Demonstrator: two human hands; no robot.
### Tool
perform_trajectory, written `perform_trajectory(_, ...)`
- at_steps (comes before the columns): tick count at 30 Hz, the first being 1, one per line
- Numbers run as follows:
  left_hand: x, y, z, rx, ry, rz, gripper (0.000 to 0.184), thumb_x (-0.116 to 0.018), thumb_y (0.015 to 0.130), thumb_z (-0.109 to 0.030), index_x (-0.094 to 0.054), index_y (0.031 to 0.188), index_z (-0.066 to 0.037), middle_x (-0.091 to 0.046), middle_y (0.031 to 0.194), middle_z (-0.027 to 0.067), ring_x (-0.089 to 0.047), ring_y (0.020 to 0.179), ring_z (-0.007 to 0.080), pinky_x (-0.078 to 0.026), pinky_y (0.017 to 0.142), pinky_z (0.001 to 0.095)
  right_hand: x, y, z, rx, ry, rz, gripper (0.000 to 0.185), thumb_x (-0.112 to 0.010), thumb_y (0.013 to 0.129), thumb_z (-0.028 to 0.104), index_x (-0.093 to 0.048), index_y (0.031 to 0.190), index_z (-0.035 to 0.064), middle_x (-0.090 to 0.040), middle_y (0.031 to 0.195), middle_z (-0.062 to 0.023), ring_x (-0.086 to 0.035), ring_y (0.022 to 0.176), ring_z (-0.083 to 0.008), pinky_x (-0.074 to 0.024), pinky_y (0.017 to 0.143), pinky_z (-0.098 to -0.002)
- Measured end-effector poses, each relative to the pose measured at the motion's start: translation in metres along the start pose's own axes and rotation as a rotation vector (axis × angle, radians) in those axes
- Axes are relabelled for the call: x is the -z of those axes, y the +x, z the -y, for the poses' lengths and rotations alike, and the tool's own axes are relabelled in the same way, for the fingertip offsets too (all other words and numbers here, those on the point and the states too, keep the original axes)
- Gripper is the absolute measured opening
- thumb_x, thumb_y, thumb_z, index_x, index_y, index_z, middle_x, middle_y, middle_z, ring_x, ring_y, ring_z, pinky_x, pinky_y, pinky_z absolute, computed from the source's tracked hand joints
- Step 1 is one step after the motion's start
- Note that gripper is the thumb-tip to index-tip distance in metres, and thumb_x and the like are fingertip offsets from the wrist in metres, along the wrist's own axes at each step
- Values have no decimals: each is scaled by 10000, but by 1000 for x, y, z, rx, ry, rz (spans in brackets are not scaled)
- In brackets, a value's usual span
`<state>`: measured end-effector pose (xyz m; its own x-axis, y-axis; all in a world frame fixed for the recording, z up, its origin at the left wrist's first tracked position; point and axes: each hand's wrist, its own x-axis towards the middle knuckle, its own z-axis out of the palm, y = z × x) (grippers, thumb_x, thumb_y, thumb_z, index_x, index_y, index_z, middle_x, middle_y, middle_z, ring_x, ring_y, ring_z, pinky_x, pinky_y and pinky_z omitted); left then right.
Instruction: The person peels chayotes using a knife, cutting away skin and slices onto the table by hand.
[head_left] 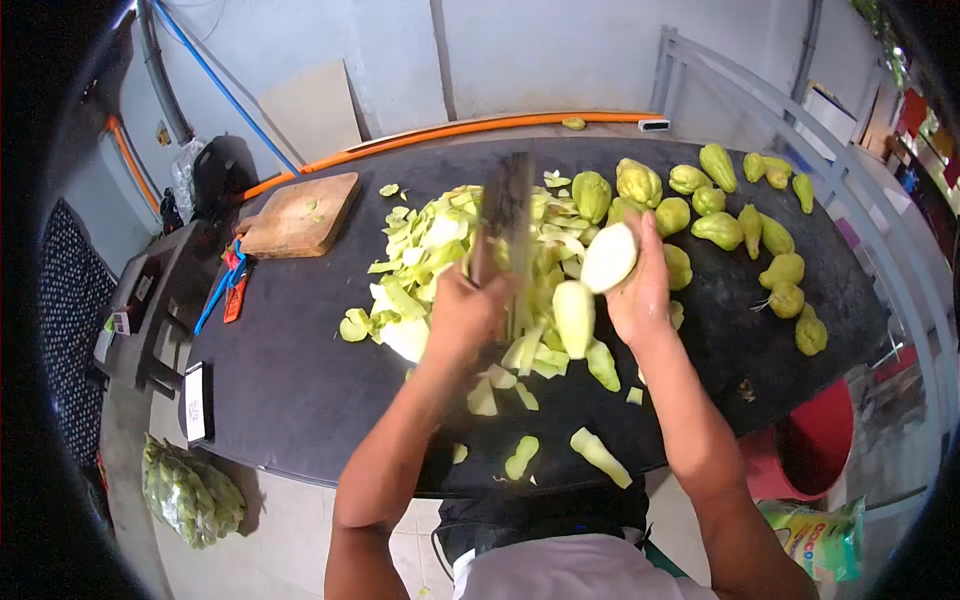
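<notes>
Nearest us, at the table's near edge: loose pale peelings (pixel 600 457) on the dark tabletop (pixel 300 400). Off the right side, below table level, a red bin (pixel 845 435).

Next out, our hands. Left hand (pixel 468 312) is wrapped tight round the handle of a knife (pixel 512 215). Right hand (pixel 642 285) has a pale chayote piece (pixel 608 258) held against its fingers, smooth face to us.

Key relation: that piece lies just left of the right fingers, on the side facing the knife. Its long axis tilts from near-left to far-right; the blade runs roughly near to far, left of the piece with a gap between. Right hand is the nearer one, already on it. A second pale piece (pixel 574 318) sits at its near-left end, overlapping it in view, long axis near to far.

Past the left hand: heaped chayote peelings (pixel 430 235), partly behind hand and blade. Beyond the right hand, whole green chayotes (pixel 718 230). Far left, a wooden cutting board (pixel 300 215); along the far edge, an orange tube (pixel 480 123).

Can't make out: blade outline and edge (blurred), right thumb (mostly hidden), whether the second piece is gripped or resting. Our view's corners go black.
</notes>
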<state>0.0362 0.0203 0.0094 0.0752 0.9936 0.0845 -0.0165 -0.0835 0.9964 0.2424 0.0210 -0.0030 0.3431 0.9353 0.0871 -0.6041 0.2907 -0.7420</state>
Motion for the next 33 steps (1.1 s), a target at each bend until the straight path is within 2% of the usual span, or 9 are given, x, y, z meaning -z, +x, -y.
perform_trajectory(2,7,5,4,12,-89,-34,123,-688,887,-49,-585,819,-41,-462,568,-34,-365,402,76,-276,388,275,12,-5,5,-309,-28,87,622,-651,910,545,-497,1297,83,-560,1196,-105,-574,1133,-271,-413,1050,-577)
perform_trajectory(5,12,2,1,7,-142,-22,138,-687,910,-43,-561,852,-43,-424,549,-37,-352,395,73,-255,378,282,24,10,-3,-449,182,63,624,-658,891,532,-491,1329,121,-491,1332,-138,-512,1223,-348,-365,1025,-705)
perform_trajectory(8,10,-2,0,-28,-163,-11,156,-690,911,-49,-553,835,-46,-424,531,-33,-352,378,79,-258,365,284,24,6,32,-322,456,322,568,-680,878,548,-564,1246,130,-506,1310,-187,-452,1315,-409,-325,1060,-713)
perform_trajectory(12,8,-6,-7,-9,-141,7,190,-707,915,-93,-552,806,-73,-450,512,-18,-373,356,90,-272,343,286,34,15,29,-378,388,274,497,-663,889,558,-612,1156,141,-639,1186,-146,-597,1207,-341,-474,979,-609)
perform_trajectory(13,7,-9,-9,8,-163,35,232,-720,914,-133,-542,773,-85,-459,511,-10,-382,350,102,-280,339,289,22,8,31,-317,402,131,458,-671,894,518,-609,1150,143,-670,1063,-84,-670,1035,-280,-546,837,-501)
perform_trajectory(17,3,-14,-4,98,-107,57,267,-728,909,-186,-551,743,-76,-473,510,11,-428,347,131,-327,341,298,52,20,9,-550,462,229,415,-696,867,471,-612,1116,151,-670,1012,-61,-638,889,-196,-482,692,-400)
perform_trajectory(20,-7,-28,-24,171,-121,109,263,-723,909,-216,-573,759,-61,-476,505,21,-447,346,143,-340,341,305,21,3,20,-405,348,143,395,-688,854,466,-626,1084,151,-669,1012,-51,-629,906,-187,-479,699,-416)
perform_trajectory(28,-10,-28,-8,255,-336,231,211,-703,902,-195,-599,910,-12,-440,485,19,-436,343,156,-383,357,311,37,14,0,-437,435,108,407,-609,851,324,-602,1192,102,-653,1182,-69,-625,1086,-233,-502,878,-527)
perform_trajectory(33,-15,-33,-15,310,-287,208,201,-713,890,-150,-545,830,-58,-430,479,13,-428,333,149,-363,330,294,37,12,11,-474,470,275,414,-570,944,348,-600,1240,60,-679,1097,-85,-663,1018,-262,-550,853,-479)
